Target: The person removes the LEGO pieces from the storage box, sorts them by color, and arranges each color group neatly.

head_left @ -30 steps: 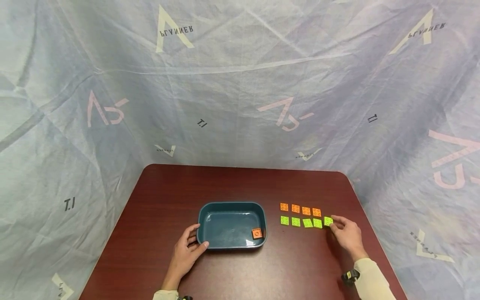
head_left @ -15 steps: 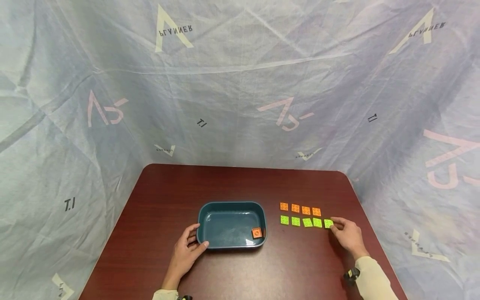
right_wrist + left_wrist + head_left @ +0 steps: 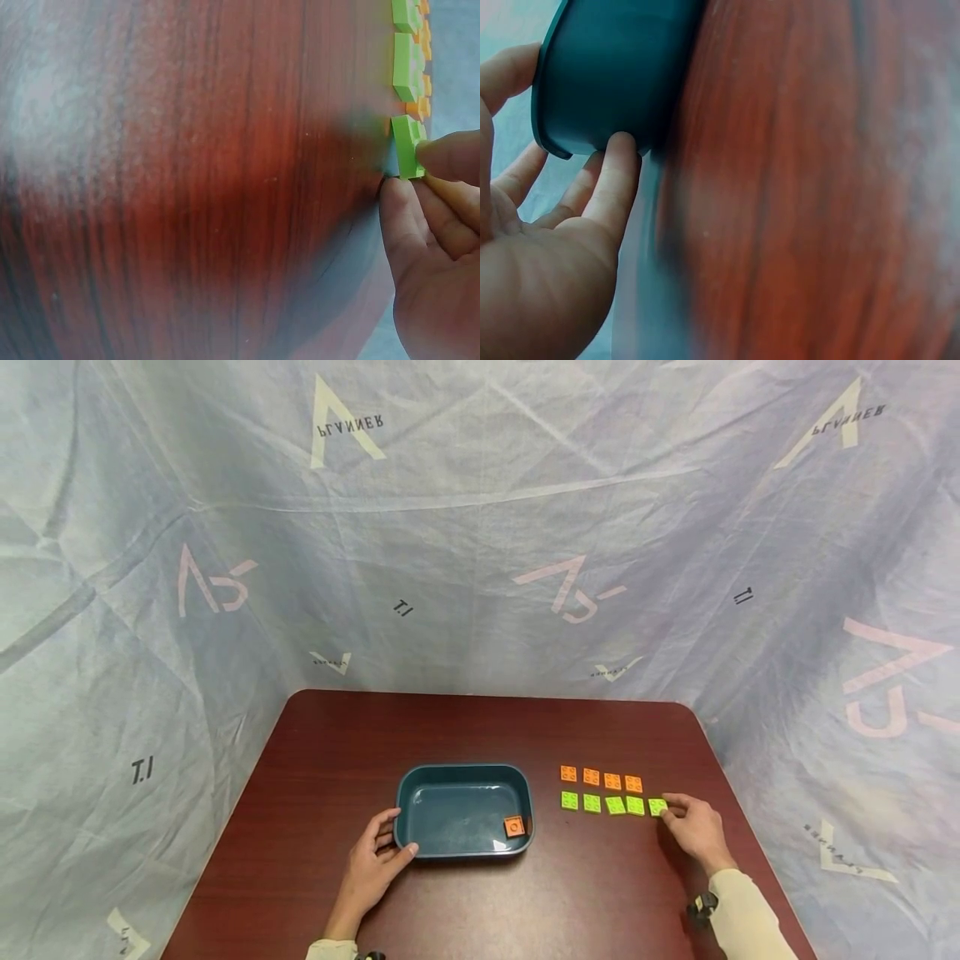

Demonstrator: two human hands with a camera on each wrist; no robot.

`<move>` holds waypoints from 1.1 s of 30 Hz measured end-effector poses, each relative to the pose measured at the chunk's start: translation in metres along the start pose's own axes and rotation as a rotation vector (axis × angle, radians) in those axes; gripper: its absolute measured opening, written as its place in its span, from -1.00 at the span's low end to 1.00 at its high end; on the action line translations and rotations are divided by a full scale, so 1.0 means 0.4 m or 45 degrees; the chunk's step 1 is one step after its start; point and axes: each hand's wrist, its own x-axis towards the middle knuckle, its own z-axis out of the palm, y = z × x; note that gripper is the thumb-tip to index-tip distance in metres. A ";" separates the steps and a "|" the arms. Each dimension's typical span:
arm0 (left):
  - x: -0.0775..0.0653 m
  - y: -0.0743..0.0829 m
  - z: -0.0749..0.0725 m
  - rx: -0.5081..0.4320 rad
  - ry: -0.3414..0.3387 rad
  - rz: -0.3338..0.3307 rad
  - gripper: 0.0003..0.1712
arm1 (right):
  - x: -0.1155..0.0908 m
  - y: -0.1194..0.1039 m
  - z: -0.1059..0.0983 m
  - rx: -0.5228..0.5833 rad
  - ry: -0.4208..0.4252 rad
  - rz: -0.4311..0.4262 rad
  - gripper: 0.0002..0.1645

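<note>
My left hand (image 3: pixel 371 864) holds the left end of a dark teal rectangular dish (image 3: pixel 450 820), thumb at its near rim, fingers along its side. In the left wrist view, the fingertips press the outer wall of the dish (image 3: pixel 615 75). One orange building block (image 3: pixel 514 827) lies inside near its right end. At the right, my right hand (image 3: pixel 699 835) pinches the last lime green block (image 3: pixel 657 807) of a row between thumb and fingers. The right wrist view has this green block (image 3: pixel 406 146) standing on the table at the fingertips.
Several other green blocks (image 3: pixel 592 803) form a row left of my right hand. Behind them runs a row of several orange blocks (image 3: pixel 591 777). The dark red table (image 3: pixel 480 727) is enclosed by grey printed sheeting (image 3: pixel 465 568).
The rightmost green block has shifted slightly toward me with my right hand, then stayed still. My left hand and the dish have not moved.
</note>
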 end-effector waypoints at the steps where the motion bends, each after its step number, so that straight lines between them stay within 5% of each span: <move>1: 0.000 -0.001 0.001 0.002 -0.001 0.002 -0.22 | 0.001 0.000 -0.001 -0.001 0.000 0.001 -0.50; 17: -0.004 0.004 -0.001 0.020 -0.005 -0.005 -0.22 | -0.008 -0.022 -0.002 0.040 0.074 0.026 -0.53; 33: -0.002 0.001 -0.002 0.025 -0.012 -0.003 -0.22 | -0.016 -0.189 0.000 0.197 0.016 -0.037 -0.52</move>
